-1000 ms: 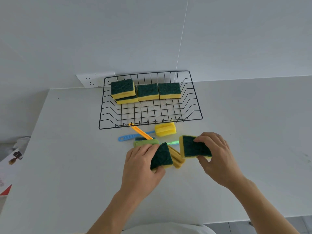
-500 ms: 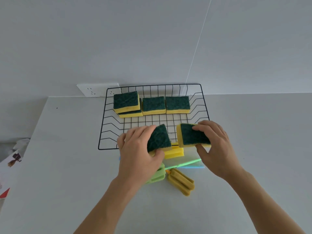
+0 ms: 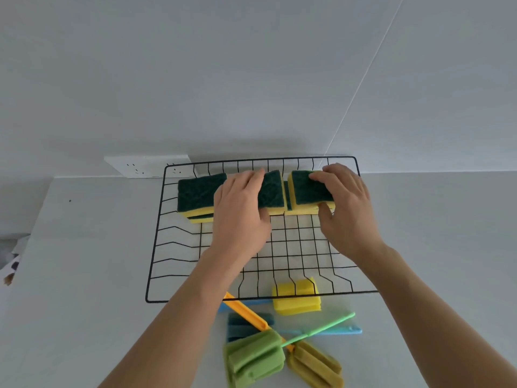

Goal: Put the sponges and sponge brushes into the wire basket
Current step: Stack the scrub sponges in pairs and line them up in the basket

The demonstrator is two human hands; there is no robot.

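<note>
A black wire basket sits on the white table by the wall. Along its far side lie yellow sponges with dark green tops, the leftmost sponge stacked on another. My left hand lies over a middle sponge and grips it. My right hand holds a sponge on top of the right-hand one. In front of the basket lie the sponge brushes: a yellow head, a green head, an olive head and a blue one with crossed handles.
A white wall socket strip sits behind the basket's left corner. The table's left edge drops off, with some clutter beyond it. The wall stands right behind the basket.
Both hands moved forward from the basket's front rim to its far side, carrying their sponges onto the row there. The view tilted forward, so the brushes now sit lower.
</note>
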